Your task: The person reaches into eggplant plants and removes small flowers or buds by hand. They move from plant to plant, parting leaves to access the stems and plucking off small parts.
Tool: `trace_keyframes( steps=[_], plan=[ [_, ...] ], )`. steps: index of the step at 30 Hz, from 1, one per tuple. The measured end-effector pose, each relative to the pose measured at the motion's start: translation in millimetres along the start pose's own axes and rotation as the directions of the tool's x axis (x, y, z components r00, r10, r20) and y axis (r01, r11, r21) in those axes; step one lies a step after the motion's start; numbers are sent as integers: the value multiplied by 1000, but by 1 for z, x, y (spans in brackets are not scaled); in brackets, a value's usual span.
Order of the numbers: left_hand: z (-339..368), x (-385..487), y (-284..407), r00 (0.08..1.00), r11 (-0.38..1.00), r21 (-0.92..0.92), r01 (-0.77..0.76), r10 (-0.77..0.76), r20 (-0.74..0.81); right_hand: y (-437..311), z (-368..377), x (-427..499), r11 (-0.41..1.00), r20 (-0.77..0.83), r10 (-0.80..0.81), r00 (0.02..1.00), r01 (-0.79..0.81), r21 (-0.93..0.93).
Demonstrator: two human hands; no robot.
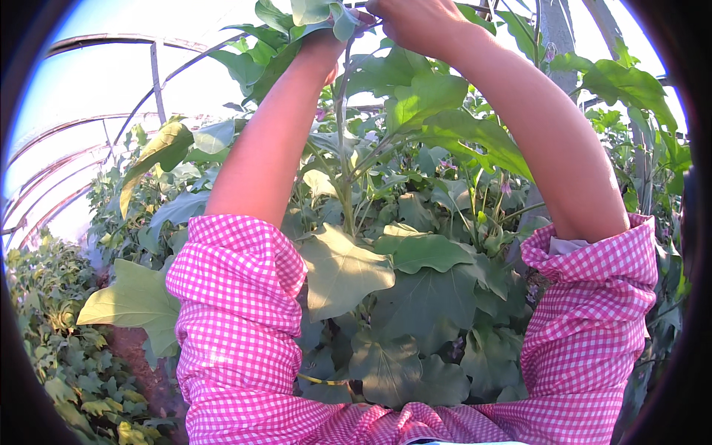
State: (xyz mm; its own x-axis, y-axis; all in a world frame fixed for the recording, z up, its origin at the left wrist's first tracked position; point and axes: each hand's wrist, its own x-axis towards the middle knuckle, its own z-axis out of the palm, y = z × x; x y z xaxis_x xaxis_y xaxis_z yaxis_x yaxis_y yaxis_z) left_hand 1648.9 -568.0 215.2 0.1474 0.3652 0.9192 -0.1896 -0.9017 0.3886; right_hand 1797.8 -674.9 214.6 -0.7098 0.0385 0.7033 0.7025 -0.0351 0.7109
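Observation:
Both my arms reach up to the top edge of the head view, in rolled pink-and-white checked sleeves. My left hand (356, 25) is partly hidden behind leaves at the upper part of an eggplant plant's stem (340, 119). Close beside it on the right, my right hand (409, 22) has its fingers bent near the same stem top, cut by the picture's edge. What the fingers of either hand hold cannot be made out. Broad green leaves (425, 103) spread from the stem between my forearms, and a large pale leaf (342, 270) hangs lower down.
Dense eggplant foliage (423, 300) stands before my body, with purple flowers (505, 188) among it. Curved greenhouse frame bars (128, 40) arch at the upper left. A post (558, 41) rises at the upper right. Bare soil (133, 356) shows between plant rows at the lower left.

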Motion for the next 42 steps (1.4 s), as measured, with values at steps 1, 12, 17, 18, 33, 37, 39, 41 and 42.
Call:
trace_keyframes(
  steps=[1, 12, 17, 18, 33, 37, 39, 41, 42],
  plan=[
    [2, 0, 0, 1000, 1000, 8, -2, 2, 3, 1, 5, 1, 998, 7, 60, 998, -60, -7],
    [-10, 2, -14, 997, 990, 128, -62, 56, 50, 14, -41, -29, 694, -94, 584, 807, -436, 573],
    [-38, 1, -19, 994, 970, 221, -103, 94, 52, -22, -76, -82, 736, 15, 400, 916, -331, 591],
    [-39, 2, -15, 995, 969, 228, -94, 85, 51, -24, -83, -95, 729, 47, 393, 918, -342, 593],
    [-48, -9, 14, 988, 972, 231, -48, 80, -130, -67, -158, -216, 686, 289, 367, 884, -467, 558],
    [-43, -14, 10, 972, 975, 218, -35, 84, -220, -88, -175, -242, 749, 315, 255, 914, -393, 534],
    [-40, -14, 9, 957, 974, 221, -40, 101, -271, -95, -181, -251, 757, 312, 186, 931, -339, 559],
    [-38, -14, 10, 939, 973, 225, -50, 123, -322, -105, -181, -260, 714, 322, 145, 936, -324, 621],
    [-35, -12, 7, 928, 973, 224, -58, 136, -347, -109, -182, -265, 697, 337, 130, 932, -328, 638]
  ],
)
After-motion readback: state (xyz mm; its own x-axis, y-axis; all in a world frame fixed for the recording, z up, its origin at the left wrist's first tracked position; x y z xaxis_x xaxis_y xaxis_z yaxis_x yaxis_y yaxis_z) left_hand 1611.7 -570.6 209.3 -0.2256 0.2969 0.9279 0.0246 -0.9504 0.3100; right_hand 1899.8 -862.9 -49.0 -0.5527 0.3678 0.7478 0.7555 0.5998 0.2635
